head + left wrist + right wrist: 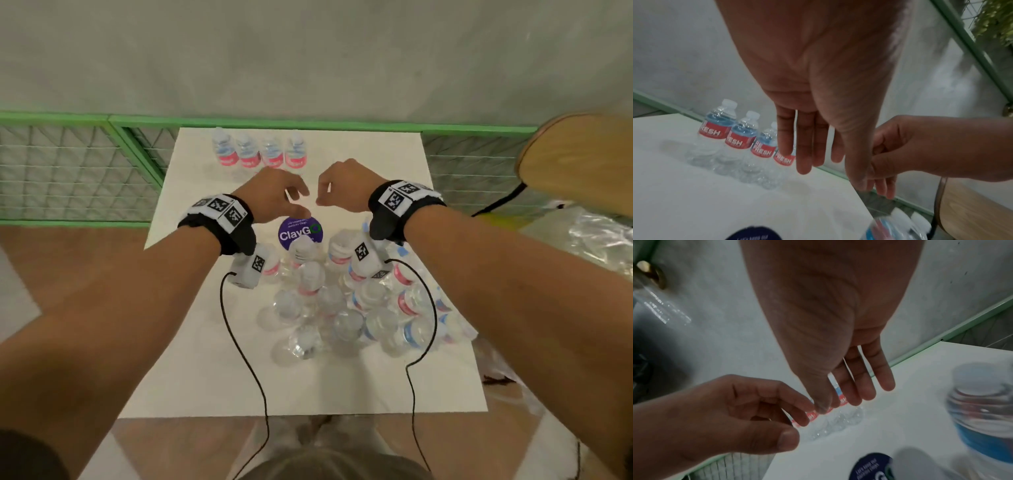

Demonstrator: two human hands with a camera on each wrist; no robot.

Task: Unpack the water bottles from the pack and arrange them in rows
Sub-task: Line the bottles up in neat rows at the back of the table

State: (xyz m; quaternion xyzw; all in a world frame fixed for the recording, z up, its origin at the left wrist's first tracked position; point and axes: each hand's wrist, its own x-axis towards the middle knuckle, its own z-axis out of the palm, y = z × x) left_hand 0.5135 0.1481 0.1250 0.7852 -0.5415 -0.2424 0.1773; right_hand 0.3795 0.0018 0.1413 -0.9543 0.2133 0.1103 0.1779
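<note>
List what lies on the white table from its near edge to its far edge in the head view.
Loose heap of water bottles → purple ClayGo sticker → left hand and right hand, both empty, level above the table → upright row of four bottles by the green railing.

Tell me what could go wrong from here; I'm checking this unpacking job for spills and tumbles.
Both the left hand and right hand hover empty above the table, between the row of four bottles and the loose heap of bottles. Reaching back, a wrist or a dangling cable might knock the heap, and bottles near the right edge could roll off. Reaching forward carelessly could topple the row.
</note>
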